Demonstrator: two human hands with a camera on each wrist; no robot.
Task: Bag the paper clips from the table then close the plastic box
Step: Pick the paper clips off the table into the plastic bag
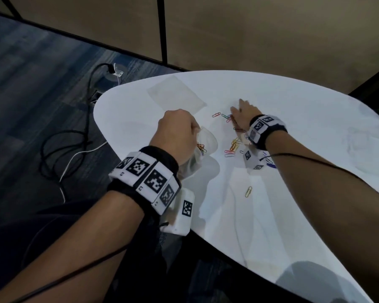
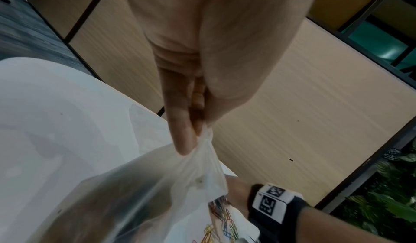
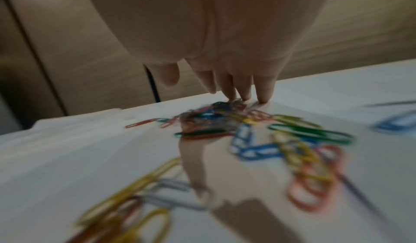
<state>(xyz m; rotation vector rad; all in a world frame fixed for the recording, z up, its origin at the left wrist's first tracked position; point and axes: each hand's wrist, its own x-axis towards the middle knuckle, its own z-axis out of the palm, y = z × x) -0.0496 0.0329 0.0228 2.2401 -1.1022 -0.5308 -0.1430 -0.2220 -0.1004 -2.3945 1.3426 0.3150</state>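
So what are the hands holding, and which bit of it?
The left hand pinches the clear plastic bag at its bunched top edge. The right hand holds nothing; its straight fingers press down on the paper clips.

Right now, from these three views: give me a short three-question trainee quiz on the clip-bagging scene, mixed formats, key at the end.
1. True or false: the left hand pinches the clear plastic bag by its top edge.
2. Multiple choice: the right hand is
A. lifted off the table, holding a clip
B. down on the white table with straight fingers touching the scattered paper clips
C. inside the bag
3. Fill in: the lone clip lying nearest the person, apart from the rest, is coloured ____.

Key:
1. True; coloured clips already show inside the bag.
2. B
3. Yellow
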